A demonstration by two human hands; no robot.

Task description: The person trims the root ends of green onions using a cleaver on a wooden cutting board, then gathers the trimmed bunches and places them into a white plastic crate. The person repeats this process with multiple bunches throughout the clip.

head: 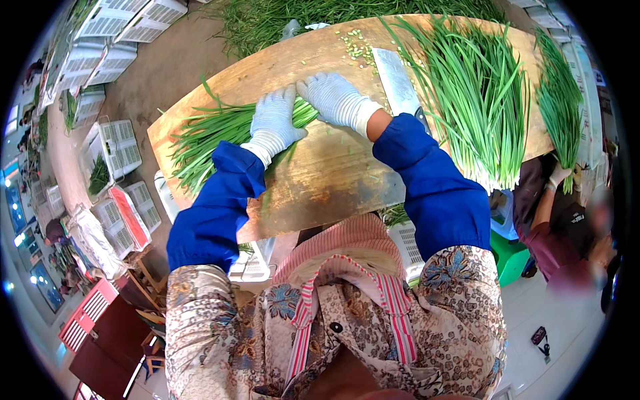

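Note:
My left hand (274, 120), in a striped knitted glove, lies over a bunch of long green leafy stalks, likely garlic chives (215, 135), on a wooden board (325, 175). Gloved too, my right hand (336, 99) rests at the bunch's right end, its fingers curled against the stalk ends. How firmly either hand grips cannot be told. To the right of it a cleaver (397, 82) lies flat, its dark handle partly behind my blue sleeve. Small cut stalk pieces (357, 47) are scattered beside the blade. A larger bunch of chives (480, 105) lies right of the cleaver, white ends towards me.
At the right, a co-worker's gloved hand (559, 175) holds another bunch of chives (560, 105) at the board's edge. Loose greens (300, 12) are heaped beyond the board. White plastic crates (120, 145) stand on the left. A green stool (507, 257) is at lower right.

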